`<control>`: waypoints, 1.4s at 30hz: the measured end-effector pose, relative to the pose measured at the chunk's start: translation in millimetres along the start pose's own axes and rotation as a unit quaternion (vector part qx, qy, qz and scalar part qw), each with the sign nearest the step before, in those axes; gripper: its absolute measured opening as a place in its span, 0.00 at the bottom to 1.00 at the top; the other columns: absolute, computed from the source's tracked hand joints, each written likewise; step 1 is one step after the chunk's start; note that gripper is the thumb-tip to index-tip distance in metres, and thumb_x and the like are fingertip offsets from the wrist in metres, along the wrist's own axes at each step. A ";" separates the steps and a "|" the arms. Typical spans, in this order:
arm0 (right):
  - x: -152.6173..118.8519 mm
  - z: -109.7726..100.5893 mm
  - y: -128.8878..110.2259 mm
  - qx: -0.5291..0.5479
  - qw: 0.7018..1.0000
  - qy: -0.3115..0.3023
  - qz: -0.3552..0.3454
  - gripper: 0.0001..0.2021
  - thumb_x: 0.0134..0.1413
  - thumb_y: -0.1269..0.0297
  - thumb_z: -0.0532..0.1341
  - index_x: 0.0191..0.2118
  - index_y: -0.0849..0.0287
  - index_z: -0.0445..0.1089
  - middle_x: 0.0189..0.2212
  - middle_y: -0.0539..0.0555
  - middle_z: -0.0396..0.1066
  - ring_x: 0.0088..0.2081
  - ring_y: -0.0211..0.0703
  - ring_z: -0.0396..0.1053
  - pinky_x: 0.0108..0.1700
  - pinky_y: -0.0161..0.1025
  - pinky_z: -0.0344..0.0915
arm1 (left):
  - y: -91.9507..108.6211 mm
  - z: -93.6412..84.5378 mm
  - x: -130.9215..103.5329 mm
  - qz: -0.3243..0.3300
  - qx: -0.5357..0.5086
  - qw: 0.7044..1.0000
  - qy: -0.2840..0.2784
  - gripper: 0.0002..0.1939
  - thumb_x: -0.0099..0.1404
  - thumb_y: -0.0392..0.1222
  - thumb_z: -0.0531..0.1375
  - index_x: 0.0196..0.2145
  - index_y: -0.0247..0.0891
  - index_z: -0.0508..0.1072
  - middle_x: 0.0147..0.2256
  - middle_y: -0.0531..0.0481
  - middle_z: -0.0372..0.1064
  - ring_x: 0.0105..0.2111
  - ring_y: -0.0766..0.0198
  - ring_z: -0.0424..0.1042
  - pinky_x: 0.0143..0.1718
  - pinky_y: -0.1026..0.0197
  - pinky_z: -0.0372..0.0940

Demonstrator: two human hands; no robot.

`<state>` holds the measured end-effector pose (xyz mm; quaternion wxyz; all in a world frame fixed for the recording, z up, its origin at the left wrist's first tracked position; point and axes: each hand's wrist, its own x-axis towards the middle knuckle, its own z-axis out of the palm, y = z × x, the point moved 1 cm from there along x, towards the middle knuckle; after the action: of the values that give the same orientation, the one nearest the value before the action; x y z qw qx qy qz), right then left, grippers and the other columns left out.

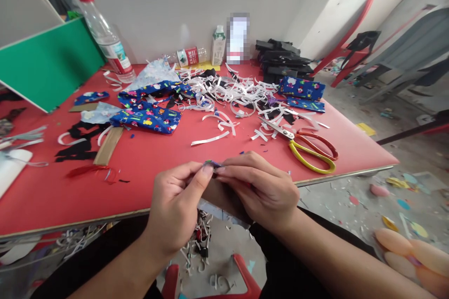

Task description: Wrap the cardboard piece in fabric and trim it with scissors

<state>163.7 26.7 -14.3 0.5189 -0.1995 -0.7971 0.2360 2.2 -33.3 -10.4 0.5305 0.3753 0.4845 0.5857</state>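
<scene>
- Nearest to us, our left hand point(178, 201) is pinching with thumb and finger a small dark-blue printed piece of cloth point(212, 164); it is mostly hidden, just above the near table edge.
- Our right hand point(263, 187) is also closed on this piece, from the other side.
- Under the fingers there is a flat brown piece point(222, 198), partly covered by the right hand.
- Just beyond the right hand, scissors with one yellow and one red handle point(293, 139) lie open on the red table point(147, 163).
- On the left side we see a flat tan strip point(108, 147), black scraps point(75, 149) and folded blue cartoon-printed cloth point(149, 119).
- Across the middle, a loose heap of curled white strips point(242, 91) stands between our hands and the wall.
- Farther, a clear bottle with red cap point(114, 51) stands at left, and a white-green carton point(218, 46) stands near a lying bottle point(191, 57).
- To the right of them is a stack of black items point(284, 60).
</scene>
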 end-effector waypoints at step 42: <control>5.5 -9.3 -1.7 -0.034 0.994 -0.025 0.099 0.06 0.65 0.74 0.66 0.41 0.55 0.75 0.35 0.50 0.80 0.35 0.37 0.77 0.38 0.35 0.74 | -4.0 10.2 0.0 -0.032 -0.039 0.999 0.002 0.10 0.72 0.48 0.66 0.40 0.42 0.85 0.26 0.53 0.69 0.27 0.66 0.63 0.29 0.64 0.61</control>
<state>170.1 30.0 -6.0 0.4661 -0.2891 -0.7935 0.2635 13.0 -31.7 -11.8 0.5627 0.3375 0.4738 0.5873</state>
